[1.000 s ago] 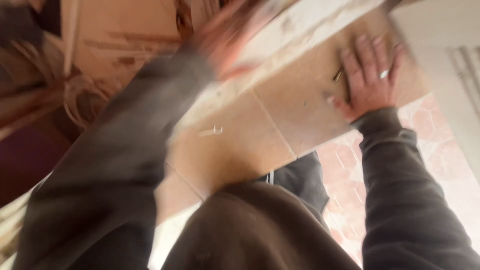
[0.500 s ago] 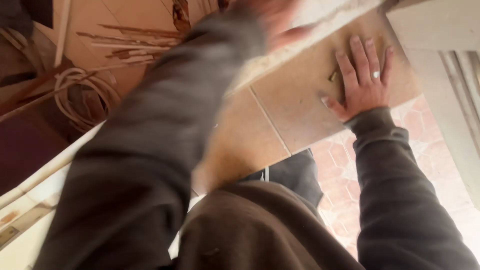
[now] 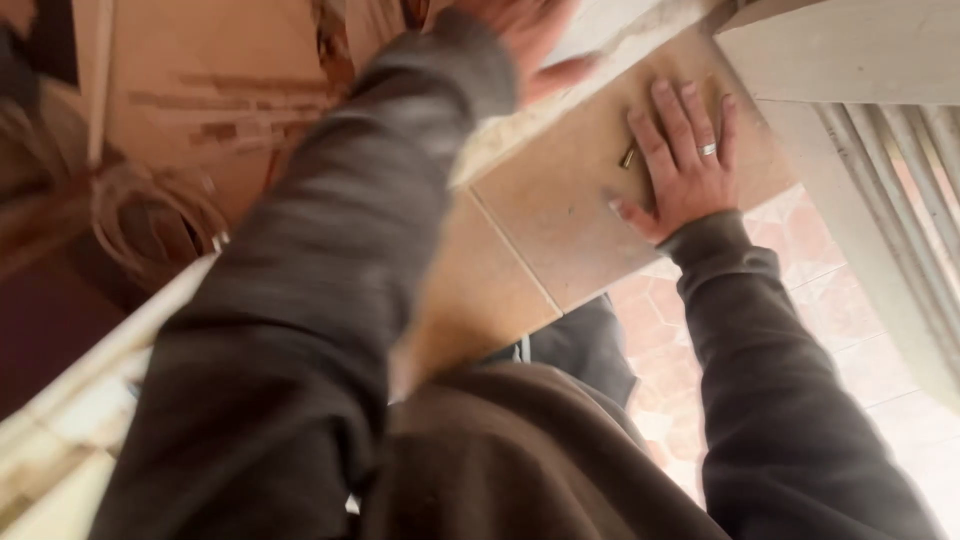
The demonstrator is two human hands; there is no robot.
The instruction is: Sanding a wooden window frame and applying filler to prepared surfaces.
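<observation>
Now | right hand point(image 3: 685, 160) open, flat on tan tile point(image 3: 570, 220) | left hand point(image 3: 525, 40) blurred, grip unclear

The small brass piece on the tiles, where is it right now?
In the head view, upper right, the brass piece lies on the tan tile, just left of the right hand's fingers, which press flat on that tile.

The person wears a dark brown-grey sweatshirt of soft, heavy cloth, its long sleeves ending in ribbed cuffs at both wrists. The left sleeve point(image 3: 300, 300) is blurred and fills the near left; the right sleeve point(image 3: 780, 400) shows folds and creases. The right hand point(image 3: 685, 165) bears a plain silver ring point(image 3: 707, 150). Dark trousers point(image 3: 585, 345) show below the hem.
</observation>
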